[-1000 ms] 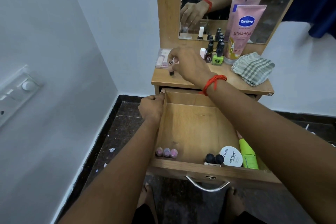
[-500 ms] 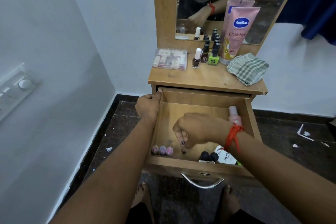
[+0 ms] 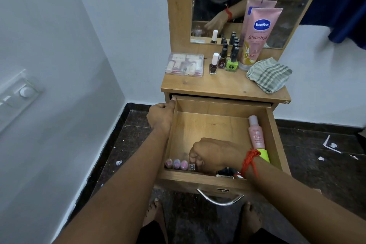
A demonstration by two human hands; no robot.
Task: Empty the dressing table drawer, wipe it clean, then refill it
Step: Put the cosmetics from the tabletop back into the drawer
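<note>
Right hand [image 3: 214,154] shifted frontward, pinching small bottle [image 3: 191,167]; left hand [image 3: 160,117] grips drawer [image 3: 217,105].

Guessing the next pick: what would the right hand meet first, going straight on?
The right hand likely meets the small dark bottle just ahead first, then the three small bottles; depth is unclear.

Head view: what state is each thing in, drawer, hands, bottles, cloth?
drawer, pulled open.
left hand, grips drawer's left wall.
right hand, inside drawer, fingers curled at small dark bottle; grip unclear.
pink bottle, lying along right wall.
Vaseline tube, upright, cap down.
checked cloth, crumpled on top.
</note>
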